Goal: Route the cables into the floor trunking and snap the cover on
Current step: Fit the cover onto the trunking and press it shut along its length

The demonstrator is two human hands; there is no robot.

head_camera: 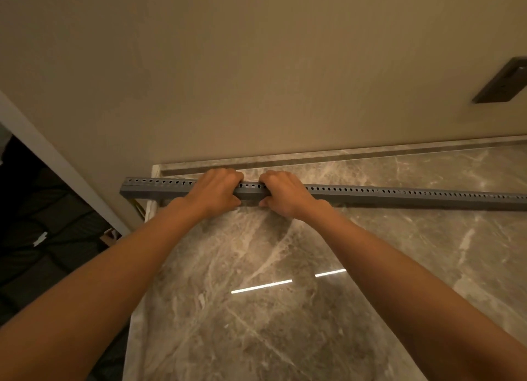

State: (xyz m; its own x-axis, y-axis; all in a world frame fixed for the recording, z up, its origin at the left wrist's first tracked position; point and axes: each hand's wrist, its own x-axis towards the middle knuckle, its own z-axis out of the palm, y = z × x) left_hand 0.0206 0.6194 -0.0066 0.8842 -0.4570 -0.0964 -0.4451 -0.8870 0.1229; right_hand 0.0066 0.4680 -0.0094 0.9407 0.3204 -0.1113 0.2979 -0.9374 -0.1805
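A long grey slotted trunking (399, 198) lies across the marble floor, parallel to the wall, running from the left floor edge out of view on the right. My left hand (216, 193) and my right hand (285, 193) grip it side by side near its left part, fingers curled over the top and thumbs pressed against the near side. A short stretch of trunking shows between the two hands. Yellowish cables (138, 206) peek out below the trunking's left end. Whether cables lie inside the trunking is hidden.
A beige wall (256, 81) rises just behind the trunking, above a marble skirting strip (370, 153). A dark socket plate (502, 81) sits on the wall at the right. The glossy marble floor (256, 295) ends at the left beside a white door frame (57, 163) and a dark room.
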